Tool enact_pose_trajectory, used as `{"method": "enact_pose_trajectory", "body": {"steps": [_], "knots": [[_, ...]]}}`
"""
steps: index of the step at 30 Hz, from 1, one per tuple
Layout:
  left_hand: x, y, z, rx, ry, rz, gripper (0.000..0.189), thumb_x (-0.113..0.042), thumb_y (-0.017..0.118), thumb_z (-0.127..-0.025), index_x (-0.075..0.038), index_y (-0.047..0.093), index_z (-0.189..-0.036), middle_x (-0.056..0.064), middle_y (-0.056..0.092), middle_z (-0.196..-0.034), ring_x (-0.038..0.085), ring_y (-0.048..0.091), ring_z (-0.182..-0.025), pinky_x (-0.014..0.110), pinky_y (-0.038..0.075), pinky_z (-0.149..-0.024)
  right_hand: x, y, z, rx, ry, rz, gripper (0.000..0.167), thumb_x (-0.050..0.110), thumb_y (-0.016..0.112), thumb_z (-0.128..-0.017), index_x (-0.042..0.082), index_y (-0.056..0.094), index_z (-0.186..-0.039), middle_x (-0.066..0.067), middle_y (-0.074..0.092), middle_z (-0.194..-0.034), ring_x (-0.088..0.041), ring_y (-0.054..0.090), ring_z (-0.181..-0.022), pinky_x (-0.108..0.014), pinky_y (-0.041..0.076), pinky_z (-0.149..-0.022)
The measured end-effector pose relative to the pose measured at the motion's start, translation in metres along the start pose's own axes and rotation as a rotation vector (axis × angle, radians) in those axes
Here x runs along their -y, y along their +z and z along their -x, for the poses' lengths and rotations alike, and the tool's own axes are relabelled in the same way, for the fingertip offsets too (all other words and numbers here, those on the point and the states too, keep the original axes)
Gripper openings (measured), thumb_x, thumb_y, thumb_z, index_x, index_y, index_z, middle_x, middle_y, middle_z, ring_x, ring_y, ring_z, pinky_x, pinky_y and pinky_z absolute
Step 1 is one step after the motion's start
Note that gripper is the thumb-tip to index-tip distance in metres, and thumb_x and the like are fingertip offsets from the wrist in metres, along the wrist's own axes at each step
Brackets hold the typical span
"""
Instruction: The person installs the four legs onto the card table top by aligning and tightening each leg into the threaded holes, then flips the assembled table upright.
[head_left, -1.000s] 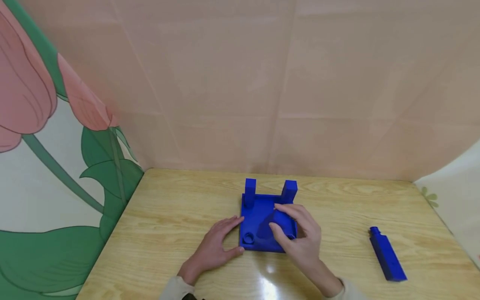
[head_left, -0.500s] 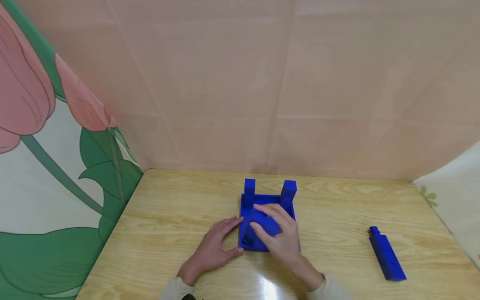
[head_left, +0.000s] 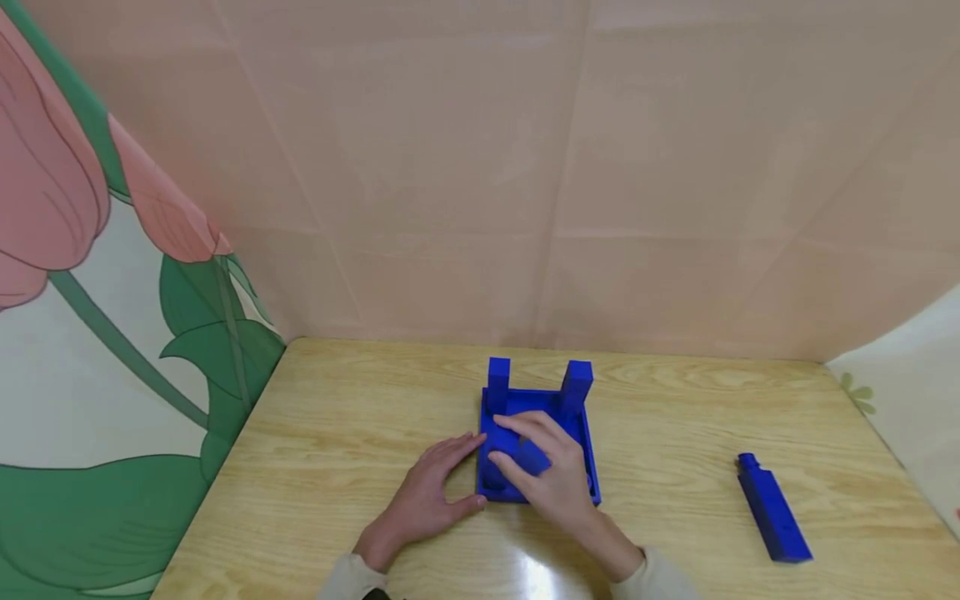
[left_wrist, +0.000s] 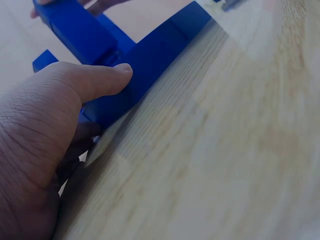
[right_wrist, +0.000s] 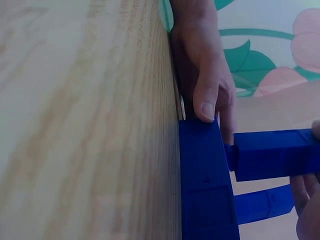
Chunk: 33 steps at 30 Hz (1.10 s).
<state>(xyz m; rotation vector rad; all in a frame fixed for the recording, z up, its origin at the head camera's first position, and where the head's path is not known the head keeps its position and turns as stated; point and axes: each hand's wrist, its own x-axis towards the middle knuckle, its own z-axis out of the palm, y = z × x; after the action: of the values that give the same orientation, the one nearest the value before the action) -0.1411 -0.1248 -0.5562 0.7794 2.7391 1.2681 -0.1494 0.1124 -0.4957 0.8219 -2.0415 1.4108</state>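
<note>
A square blue tray-like base lies on the table with two blue posts standing at its far corners, the left post and the right post. My right hand pinches a third blue leg between thumb and fingers. That leg stands upright over the base's near left corner, its narrow round end down at the socket, as the right wrist view shows. My left hand lies at the base's left side with fairly straight fingers, the thumb against the wall by the near corner.
A loose blue leg with a threaded end lies on the wooden table to the right. Behind the table hangs a plain pinkish cloth, and a flower-printed cloth covers the left side.
My right hand has moved left with the blue leg, from the base's right half to over its near left corner. The left hand and the loose leg stay put.
</note>
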Motion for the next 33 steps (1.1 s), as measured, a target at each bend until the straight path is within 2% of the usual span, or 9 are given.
{"method": "enact_pose_trajectory", "body": {"steps": [4,8,11,16,18,20,27,33], "knots": [[0.0,0.0,0.001,-0.001,-0.007,-0.003,0.085,-0.041,0.086,-0.095,-0.027,0.048,-0.17,0.012,0.049,-0.172,0.041,0.044,-0.158,0.071,0.034,-0.128,0.001,0.001,0.001,0.059,0.024,0.012,0.053,-0.002,0.096,-0.081,0.01,0.081,-0.131,-0.003,0.077,-0.119,-0.019,0.074,-0.11,-0.015,0.055,-0.097],[0.0,0.0,0.001,-0.006,-0.006,-0.011,0.086,-0.041,0.087,-0.094,-0.028,0.049,-0.17,0.013,0.05,-0.171,0.041,0.045,-0.157,0.072,0.035,-0.128,0.001,0.0,-0.001,0.094,0.013,0.026,0.051,0.001,0.097,-0.081,0.007,0.081,-0.129,-0.002,0.077,-0.12,-0.021,0.074,-0.111,-0.017,0.056,-0.1],[0.0,-0.001,0.0,-0.001,-0.009,-0.007,0.086,-0.042,0.087,-0.094,-0.028,0.048,-0.17,0.012,0.049,-0.172,0.041,0.045,-0.158,0.071,0.034,-0.128,0.001,-0.002,-0.003,0.11,0.014,0.025,0.047,0.003,0.095,-0.084,0.01,0.082,-0.128,-0.001,0.077,-0.12,-0.02,0.074,-0.109,-0.022,0.059,-0.095],[-0.002,-0.001,-0.002,0.01,-0.016,0.004,0.084,-0.044,0.085,-0.096,-0.028,0.048,-0.17,0.012,0.048,-0.173,0.042,0.043,-0.159,0.072,0.033,-0.129,-0.001,-0.008,-0.004,0.134,0.013,-0.023,0.04,-0.002,0.074,-0.097,0.011,0.079,-0.134,-0.003,0.075,-0.124,-0.017,0.071,-0.104,-0.034,0.063,-0.084],[-0.002,-0.001,-0.003,0.013,-0.014,0.004,0.084,-0.044,0.084,-0.096,-0.027,0.048,-0.17,0.012,0.048,-0.173,0.043,0.043,-0.159,0.072,0.032,-0.129,-0.002,-0.01,-0.004,0.141,0.01,-0.043,0.041,-0.005,0.066,-0.098,0.008,0.078,-0.135,-0.004,0.075,-0.125,-0.017,0.07,-0.103,-0.036,0.062,-0.081],[-0.002,-0.002,-0.004,0.018,-0.014,0.002,0.084,-0.042,0.085,-0.096,-0.027,0.047,-0.17,0.012,0.048,-0.173,0.043,0.042,-0.159,0.072,0.031,-0.129,-0.002,-0.011,-0.004,0.144,0.009,-0.044,0.042,-0.006,0.064,-0.099,0.008,0.077,-0.136,-0.005,0.075,-0.126,-0.017,0.07,-0.103,-0.036,0.063,-0.081],[0.0,-0.001,-0.003,0.012,-0.013,-0.027,0.085,-0.042,0.084,-0.096,-0.026,0.047,-0.171,0.012,0.049,-0.172,0.042,0.045,-0.157,0.071,0.034,-0.128,-0.003,-0.011,-0.006,0.136,0.031,-0.028,0.037,-0.005,0.075,-0.096,0.01,0.076,-0.129,-0.005,0.075,-0.123,-0.018,0.072,-0.101,-0.034,0.064,-0.08],[0.0,0.001,-0.001,0.004,-0.01,-0.033,0.083,-0.042,0.084,-0.097,-0.025,0.048,-0.17,0.013,0.05,-0.171,0.043,0.046,-0.156,0.072,0.035,-0.127,-0.003,-0.01,-0.004,0.108,0.056,-0.033,0.034,-0.001,0.084,-0.09,0.011,0.072,-0.119,-0.002,0.074,-0.114,-0.019,0.072,-0.1,-0.042,0.065,-0.079]]}}
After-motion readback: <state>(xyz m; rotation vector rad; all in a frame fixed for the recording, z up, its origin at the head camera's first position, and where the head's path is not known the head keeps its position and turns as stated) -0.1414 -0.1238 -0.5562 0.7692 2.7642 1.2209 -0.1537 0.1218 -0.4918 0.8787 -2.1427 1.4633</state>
